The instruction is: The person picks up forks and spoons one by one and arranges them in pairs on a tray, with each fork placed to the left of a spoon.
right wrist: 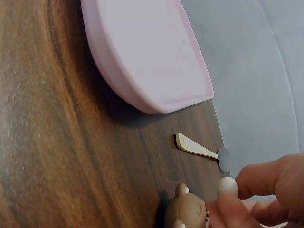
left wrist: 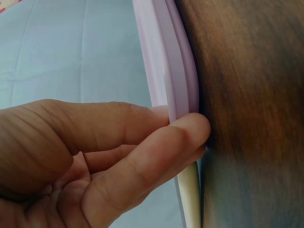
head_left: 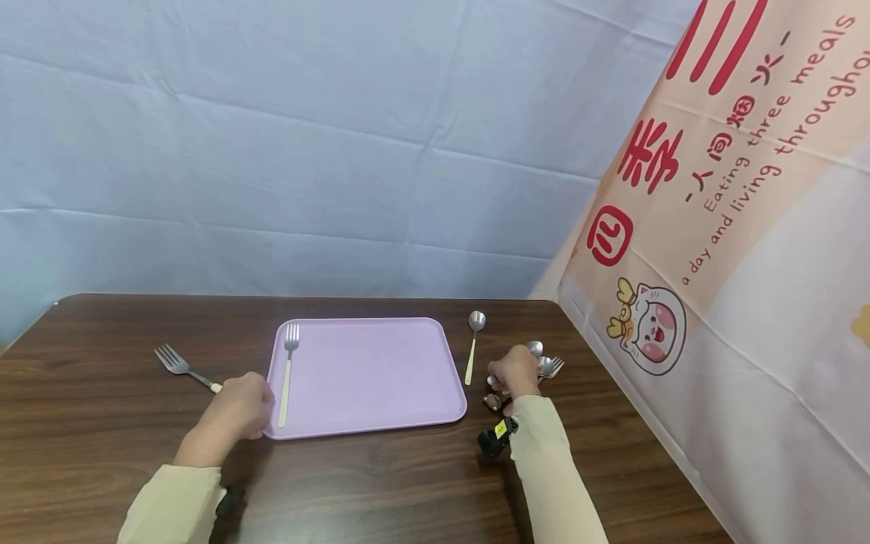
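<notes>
My left hand (head_left: 234, 408) pinches the left edge of a lilac tray (head_left: 374, 378), thumb on the rim and fingers under it, as the left wrist view shows. A fork (head_left: 285, 378) with a cream handle lies on the tray's left side. Another fork (head_left: 180, 363) lies on the table just past the left hand. On the right, my right hand (head_left: 516, 370) pinches a spoon (head_left: 535, 347) by its handle; the white handle end (right wrist: 227, 185) sticks out between the fingers. Right under it lies a brown bear-shaped handle end (right wrist: 186, 211). The hand hides the middle of these utensils.
A cream-handled spoon (head_left: 473, 344) lies between the tray and the right hand. Another spoon (head_left: 546, 367) and a fork (head_left: 556, 366) show past that hand. The dark wooden table (head_left: 381, 483) ends at a pale cloth (head_left: 306, 151) behind and a printed cloth (head_left: 748, 302) at right.
</notes>
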`<state>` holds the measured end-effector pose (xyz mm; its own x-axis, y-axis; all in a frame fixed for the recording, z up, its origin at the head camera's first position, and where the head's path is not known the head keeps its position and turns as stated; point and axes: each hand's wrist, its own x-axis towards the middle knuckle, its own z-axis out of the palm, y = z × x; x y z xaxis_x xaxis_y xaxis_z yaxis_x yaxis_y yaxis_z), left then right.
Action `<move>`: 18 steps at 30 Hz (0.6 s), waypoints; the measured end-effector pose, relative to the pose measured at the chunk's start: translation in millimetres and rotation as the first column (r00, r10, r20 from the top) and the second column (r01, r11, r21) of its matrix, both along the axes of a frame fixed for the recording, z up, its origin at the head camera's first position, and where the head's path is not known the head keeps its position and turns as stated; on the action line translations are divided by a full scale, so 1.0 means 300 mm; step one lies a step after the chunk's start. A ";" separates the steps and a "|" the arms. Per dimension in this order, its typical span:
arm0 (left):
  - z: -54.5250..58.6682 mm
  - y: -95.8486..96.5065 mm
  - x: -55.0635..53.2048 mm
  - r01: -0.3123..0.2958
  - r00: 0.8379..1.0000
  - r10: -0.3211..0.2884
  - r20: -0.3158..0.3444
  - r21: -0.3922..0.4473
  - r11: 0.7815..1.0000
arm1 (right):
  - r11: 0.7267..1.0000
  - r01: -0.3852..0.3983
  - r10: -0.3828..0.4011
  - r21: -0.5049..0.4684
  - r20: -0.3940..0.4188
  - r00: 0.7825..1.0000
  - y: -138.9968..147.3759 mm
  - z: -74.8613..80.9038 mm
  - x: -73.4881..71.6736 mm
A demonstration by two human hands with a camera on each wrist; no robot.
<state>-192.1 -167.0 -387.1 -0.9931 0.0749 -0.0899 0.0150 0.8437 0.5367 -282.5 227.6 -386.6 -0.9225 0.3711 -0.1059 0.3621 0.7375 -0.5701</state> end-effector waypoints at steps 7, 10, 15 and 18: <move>0.004 -0.001 -0.002 0.000 1.000 0.000 0.007 -0.007 1.000 | 0.999 0.012 -0.010 -0.052 0.027 1.000 0.001 0.003 -0.003; 0.004 -0.001 0.000 0.000 1.000 0.000 0.011 -0.007 1.000 | 1.000 -0.009 0.010 -0.030 0.029 1.000 0.002 0.007 0.000; 0.000 -0.003 0.002 0.002 1.000 -0.002 0.011 -0.002 1.000 | 0.999 -0.040 0.040 -0.011 -0.009 0.999 0.000 0.016 0.012; 0.001 -0.004 0.001 0.008 1.000 -0.008 0.003 -0.002 1.000 | 0.994 -0.029 0.025 -0.107 -0.033 0.999 0.000 0.025 0.021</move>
